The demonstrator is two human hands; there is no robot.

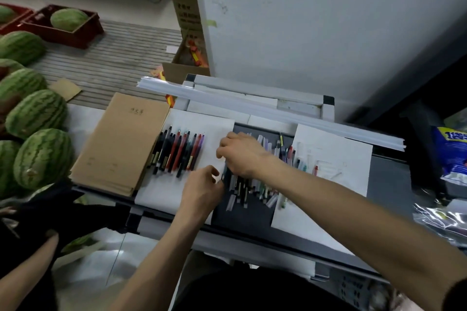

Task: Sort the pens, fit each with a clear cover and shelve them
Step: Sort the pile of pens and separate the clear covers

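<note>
A grey work surface [242,214] stands against a white wall [316,20], with striped watermelons [43,156] heaped on the floor to the left and one more in a red crate [83,33] further back. On the surface's left end lies a stack of brown notebooks [121,144], and just beside it a white sheet [202,121] carries a sorted row of pens [179,151], black, red and purple, lying side by side. In the middle, on the dark part of the top, is a loose pile of pens and clear covers [255,184], and both hands meet at its left edge. The right hand [240,154] is curled knuckles-up and grips the upper end of a dark teal pen [224,171]. The left hand [202,184] has bent fingers touching that pen's lower end, but blur hides whether they pinch it. A bundle of long white strips [252,106] lies across the back.
</note>
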